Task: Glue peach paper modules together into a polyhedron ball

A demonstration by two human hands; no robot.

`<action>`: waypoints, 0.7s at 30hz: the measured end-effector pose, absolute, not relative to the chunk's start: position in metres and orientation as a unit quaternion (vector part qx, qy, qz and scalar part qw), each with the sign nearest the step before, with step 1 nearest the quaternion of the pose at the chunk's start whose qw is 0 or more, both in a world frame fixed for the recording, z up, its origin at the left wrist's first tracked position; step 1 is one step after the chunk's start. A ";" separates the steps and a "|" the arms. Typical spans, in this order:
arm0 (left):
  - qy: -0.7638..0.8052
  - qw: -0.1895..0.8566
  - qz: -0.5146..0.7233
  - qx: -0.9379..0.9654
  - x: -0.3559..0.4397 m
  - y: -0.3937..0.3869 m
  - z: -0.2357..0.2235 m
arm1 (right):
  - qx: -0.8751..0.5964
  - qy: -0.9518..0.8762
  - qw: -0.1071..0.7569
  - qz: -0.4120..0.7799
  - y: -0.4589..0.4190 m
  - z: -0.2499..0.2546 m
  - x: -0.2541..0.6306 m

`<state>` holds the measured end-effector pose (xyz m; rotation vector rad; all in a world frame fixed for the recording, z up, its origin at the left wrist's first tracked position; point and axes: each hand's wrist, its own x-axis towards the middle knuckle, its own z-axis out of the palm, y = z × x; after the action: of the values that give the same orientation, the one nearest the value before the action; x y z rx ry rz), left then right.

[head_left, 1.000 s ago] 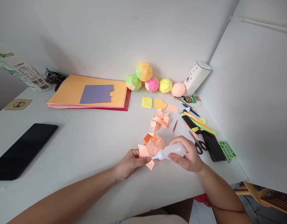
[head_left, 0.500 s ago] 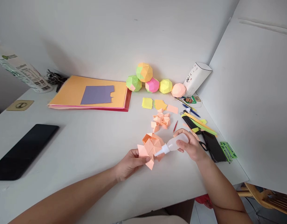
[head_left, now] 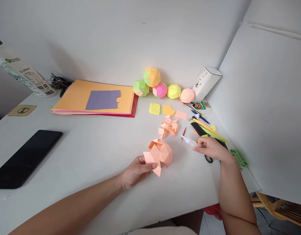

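Note:
My left hand [head_left: 137, 171] pinches a peach folded-paper piece [head_left: 162, 151] by a pointed flap, thumb on top. The piece is a partly closed, faceted ball shape with an opening at its upper left and loose points below. To its right, my right hand [head_left: 211, 148] has its fingers closed round the rear of a small glue bottle [head_left: 189, 140] with a white nozzle. The bottle lies low over the table, nozzle pointing left, its body partly hidden by the fingers. Beyond the held piece sits a pile of small peach folded units [head_left: 169, 126].
Several finished paper balls [head_left: 173, 91] stand against the wall. Paper sheets [head_left: 103, 112] lie back left, a black phone [head_left: 25, 160] at left. On the right are a red pen [head_left: 184, 132], scissors [head_left: 209, 159], paper strips [head_left: 211, 129] and green packets [head_left: 239, 158]. A white box [head_left: 206, 83] leans behind.
My right hand has drawn the glue bottle away from the paper piece, to the right and farther back, close to the red pen. My left hand holds the piece almost still.

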<state>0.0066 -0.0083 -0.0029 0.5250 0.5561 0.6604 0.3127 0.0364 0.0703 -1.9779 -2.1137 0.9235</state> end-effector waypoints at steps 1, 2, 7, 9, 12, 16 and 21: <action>0.266 0.876 0.315 0.252 0.006 -0.008 -0.003 | -0.662 -0.696 0.032 0.277 0.037 0.067 0.310; 0.266 0.877 0.314 0.249 0.006 -0.008 -0.003 | -0.672 -0.697 0.016 0.248 0.038 0.064 0.307; 0.265 0.877 0.316 0.246 0.006 -0.008 -0.007 | -0.691 -0.715 -0.011 0.103 0.036 0.060 0.290; 0.266 0.877 0.325 0.234 0.007 -0.008 -0.009 | -0.666 -0.743 0.048 0.052 0.028 0.064 0.279; 0.267 0.881 0.334 0.202 0.008 -0.009 -0.010 | -0.615 -0.770 0.142 0.095 0.011 0.067 0.254; 0.268 0.875 0.351 0.196 0.011 -0.014 -0.006 | -0.517 -0.769 0.199 0.319 -0.013 0.055 0.215; 0.289 0.847 0.373 0.243 0.014 -0.017 0.000 | -0.534 -0.670 0.299 0.421 -0.023 0.033 0.188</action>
<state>0.0142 -0.0167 -0.0002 0.5129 0.6099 0.7874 0.1879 -0.0234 0.0331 -1.4182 -1.7778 1.1167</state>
